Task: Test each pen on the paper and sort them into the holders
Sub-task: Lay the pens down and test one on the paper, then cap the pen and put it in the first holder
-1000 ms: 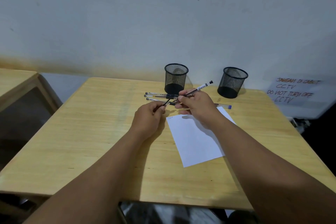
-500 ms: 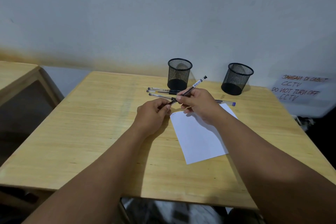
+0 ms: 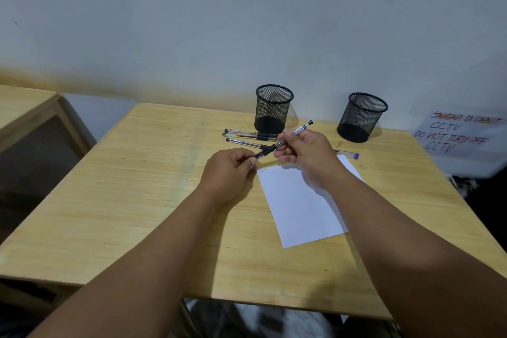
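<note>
pen (image 3: 277,144) is pinched by right hand (image 3: 307,151) at barrel; tip end is gripped by left hand (image 3: 229,170) | held above paper (image 3: 301,200) near table (image 3: 137,186) far edge

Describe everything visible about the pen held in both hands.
The pen is a slim stick pen with a clear barrel, a black section near its lower end, a white printed label and a black end plug at the top. It slants up to the right above the table's far half. The right hand pinches its middle; the left hand pinches its lower tip end, just past the paper's corner.
</note>
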